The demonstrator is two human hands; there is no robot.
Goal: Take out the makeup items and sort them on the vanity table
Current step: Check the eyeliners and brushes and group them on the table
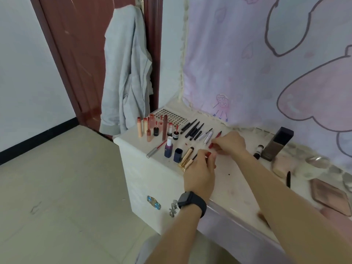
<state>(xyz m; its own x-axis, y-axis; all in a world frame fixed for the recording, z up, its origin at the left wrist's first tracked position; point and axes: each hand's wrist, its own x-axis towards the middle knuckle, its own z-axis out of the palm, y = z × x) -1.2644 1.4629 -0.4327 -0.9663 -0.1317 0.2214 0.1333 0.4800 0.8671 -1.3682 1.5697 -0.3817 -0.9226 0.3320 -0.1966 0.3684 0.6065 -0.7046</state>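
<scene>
— Where does the job stand?

— Sorting, and well along, I'd say. At the left end of the counter the lip glosses stand in a cluster. Next to them the black pencils lie side by side, with a navy bottle and gold tubes nearer the front edge.

— And the hands?

— The left hand, a watch on its wrist, has its fingers curled just beside the gold tubes. The right hand curls over the counter farther back, its fingertips close to the left's. Something red shows between them, but I cannot tell whether it is a pinched item or painted nails.

— Next move?

— If a piece is held, probably laying it among its likes, lightly, so the standing glosses aren't knocked. Further right, the dark square bottle and the pink palette look unsorted yet.

— The room?

— Pale tiled floor and a dark red door on the left, with a grey garment hanging by it. Then the white counter with a blue drawer knob, and a lilac cartoon cloth behind on the right.
</scene>
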